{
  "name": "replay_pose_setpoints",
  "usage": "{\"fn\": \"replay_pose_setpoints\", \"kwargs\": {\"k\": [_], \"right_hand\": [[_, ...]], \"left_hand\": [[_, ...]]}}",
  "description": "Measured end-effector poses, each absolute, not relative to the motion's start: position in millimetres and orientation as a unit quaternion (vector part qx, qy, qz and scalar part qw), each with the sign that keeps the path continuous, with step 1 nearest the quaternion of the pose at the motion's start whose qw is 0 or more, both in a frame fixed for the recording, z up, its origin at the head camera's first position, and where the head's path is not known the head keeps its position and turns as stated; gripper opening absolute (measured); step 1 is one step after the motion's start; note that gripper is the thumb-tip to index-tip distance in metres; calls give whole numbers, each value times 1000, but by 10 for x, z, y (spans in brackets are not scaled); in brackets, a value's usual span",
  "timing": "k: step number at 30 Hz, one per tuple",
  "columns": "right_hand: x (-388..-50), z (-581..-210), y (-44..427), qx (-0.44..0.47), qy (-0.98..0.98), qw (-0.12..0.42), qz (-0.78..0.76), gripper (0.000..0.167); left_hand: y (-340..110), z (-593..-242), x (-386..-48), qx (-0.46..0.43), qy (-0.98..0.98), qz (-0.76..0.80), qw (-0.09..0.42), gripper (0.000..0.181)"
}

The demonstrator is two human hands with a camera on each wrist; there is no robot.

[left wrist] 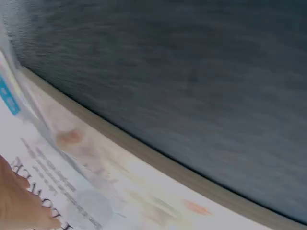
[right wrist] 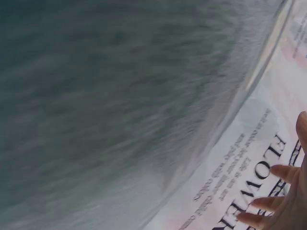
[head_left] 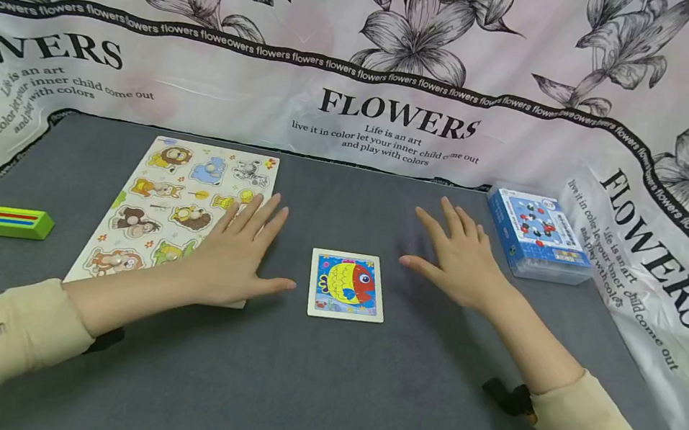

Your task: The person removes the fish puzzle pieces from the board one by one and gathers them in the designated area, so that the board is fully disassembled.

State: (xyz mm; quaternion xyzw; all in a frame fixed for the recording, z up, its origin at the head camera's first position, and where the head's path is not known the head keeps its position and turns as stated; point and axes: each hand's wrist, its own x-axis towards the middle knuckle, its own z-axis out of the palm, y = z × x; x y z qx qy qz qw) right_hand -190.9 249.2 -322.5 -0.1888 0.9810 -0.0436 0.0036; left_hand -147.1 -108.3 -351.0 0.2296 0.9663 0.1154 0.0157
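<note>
My left hand [head_left: 238, 252], fingers spread, is over the right edge of a white animal peg puzzle board [head_left: 96, 240]; whether it touches the board I cannot tell. On the other side, my right hand [head_left: 459, 259] is spread too and holds nothing, with its shadow on the table. Between the two hands lies a small square fish jigsaw puzzle [head_left: 348, 286], its yellow and red fish filling a white frame. Part of each hand also appears in its wrist view: left hand fingers [left wrist: 24, 206] at the lower left, right hand fingers [right wrist: 268, 203] at the lower right.
A green block [head_left: 18, 223] with coloured stripes lies at the far left. At the back right sits a blue and white boxed set [head_left: 538, 233] in a clear case. A flower-printed cloth [head_left: 397, 113] rises behind the grey table [head_left: 294, 397].
</note>
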Motion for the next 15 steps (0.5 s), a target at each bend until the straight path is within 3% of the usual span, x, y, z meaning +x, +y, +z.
{"fn": "replay_pose_setpoints", "kwargs": {"k": [7,15], "right_hand": [[-1938,-3130,2222,-220,961,36,-162,73],[-1986,-3113,1904,-238,934,79,-253,51]], "left_hand": [[-699,-3478,-1484,232,943,232,52,111],[-464,-3501,-1498,192,914,333,130,99]]}}
